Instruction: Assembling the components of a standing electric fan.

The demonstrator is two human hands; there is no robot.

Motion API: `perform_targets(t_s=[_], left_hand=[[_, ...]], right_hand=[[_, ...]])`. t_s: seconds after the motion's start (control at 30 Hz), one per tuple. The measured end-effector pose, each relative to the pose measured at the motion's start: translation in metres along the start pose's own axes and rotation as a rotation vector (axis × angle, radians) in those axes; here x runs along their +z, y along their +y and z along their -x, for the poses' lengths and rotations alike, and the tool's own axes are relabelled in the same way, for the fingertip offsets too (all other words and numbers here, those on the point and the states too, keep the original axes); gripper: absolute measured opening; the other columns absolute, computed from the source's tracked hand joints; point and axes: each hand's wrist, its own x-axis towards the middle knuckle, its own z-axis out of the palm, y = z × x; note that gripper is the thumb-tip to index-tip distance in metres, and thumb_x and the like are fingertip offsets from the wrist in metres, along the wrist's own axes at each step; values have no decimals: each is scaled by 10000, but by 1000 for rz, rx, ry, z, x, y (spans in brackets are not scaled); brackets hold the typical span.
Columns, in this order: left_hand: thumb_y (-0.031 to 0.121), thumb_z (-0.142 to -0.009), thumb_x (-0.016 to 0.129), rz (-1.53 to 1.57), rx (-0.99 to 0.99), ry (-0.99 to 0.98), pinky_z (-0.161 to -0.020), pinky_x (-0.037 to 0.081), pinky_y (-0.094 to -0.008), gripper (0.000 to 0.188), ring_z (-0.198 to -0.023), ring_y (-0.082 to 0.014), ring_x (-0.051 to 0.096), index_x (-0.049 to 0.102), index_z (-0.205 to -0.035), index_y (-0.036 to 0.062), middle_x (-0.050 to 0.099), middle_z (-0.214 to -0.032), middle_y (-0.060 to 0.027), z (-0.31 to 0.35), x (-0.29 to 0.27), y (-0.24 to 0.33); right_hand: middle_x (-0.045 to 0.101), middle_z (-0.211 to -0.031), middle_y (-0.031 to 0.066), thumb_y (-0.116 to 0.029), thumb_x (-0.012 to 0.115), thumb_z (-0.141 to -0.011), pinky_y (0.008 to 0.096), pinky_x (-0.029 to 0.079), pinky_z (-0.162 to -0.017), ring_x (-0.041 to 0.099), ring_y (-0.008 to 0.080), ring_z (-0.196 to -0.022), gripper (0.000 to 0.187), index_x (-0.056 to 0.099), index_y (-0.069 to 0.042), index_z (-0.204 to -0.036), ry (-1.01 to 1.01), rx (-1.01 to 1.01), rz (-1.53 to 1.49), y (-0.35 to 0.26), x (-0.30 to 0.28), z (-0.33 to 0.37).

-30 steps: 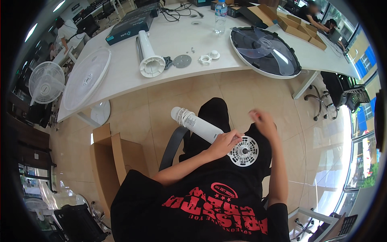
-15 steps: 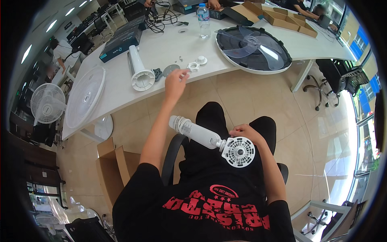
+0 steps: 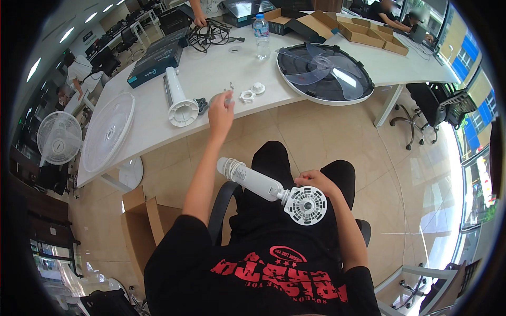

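Observation:
On my lap lies the white fan motor unit with its neck [image 3: 258,181], its slotted round motor housing [image 3: 305,205] at the right end and a coiled cord at the left end. My right hand [image 3: 319,181] is curled beside the housing around a small red thing, mostly hidden. My left hand [image 3: 221,117] reaches to the table's near edge, fingertips pinched together just below several small screws [image 3: 232,86]; whether a screw is between them cannot be seen. Behind those fingers a grey disc [image 3: 213,99] is partly covered. A white ring nut [image 3: 246,96] and a white knob [image 3: 258,88] lie to the right.
A white fan stand tube [image 3: 183,102] and a dark knob [image 3: 202,105] lie left of my hand, the fan grille [image 3: 110,134] further left. Transparent blades [image 3: 321,68] rest on a dark round piece at right. A water bottle [image 3: 261,37] stands behind; another person's hand [image 3: 200,20] touches black cables [image 3: 211,36].
My left hand has moved slightly left and its fingers have drawn together near the screws. The view has shifted a little. My right hand stays by the motor housing, with red now showing.

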Motion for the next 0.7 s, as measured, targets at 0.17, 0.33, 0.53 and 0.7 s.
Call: perform_targets(t_s=[0.17, 0.33, 0.53, 0.7], left_hand=[[70, -920, 724, 508, -184, -259, -713, 507, -292, 178, -793, -138, 654, 720, -1096, 44, 734, -986, -77, 154, -15, 99], [625, -723, 835, 468, 321, -764, -1187, 326, -512, 1032, -1433, -393, 430, 484, -1497, 40, 480, -1500, -195, 217, -18, 146], [656, -654, 856, 311, 431, -736, -1205, 267, -575, 1186, -1479, -411, 344, 386, -1572, 69, 384, -1569, -199, 230, -10, 155], [634, -607, 886, 107, 496, -747, -1173, 321, -557, 1233, -1437, -396, 405, 376, -1583, 79, 409, -1545, -195, 233, -3, 153]], right_hand=[[643, -679, 22, -335, 704, -987, 298, 456, -602, 556, 93, -635, 375, 718, 4, -828, 15, 1, -17, 7, -1, 0], [641, -723, 2, -306, 710, -996, 271, 462, -600, 577, 77, -677, 322, 734, 5, -911, 27, -48, 82, 4, -2, -7], [683, -754, 37, -330, 748, -961, 283, 504, -619, 607, 94, -676, 334, 740, 3, -936, 97, -24, -108, 10, 4, -14], [707, -787, 99, -338, 768, -938, 315, 527, -660, 659, 140, -716, 362, 745, 23, -952, 241, -49, 66, 19, 2, -4]])
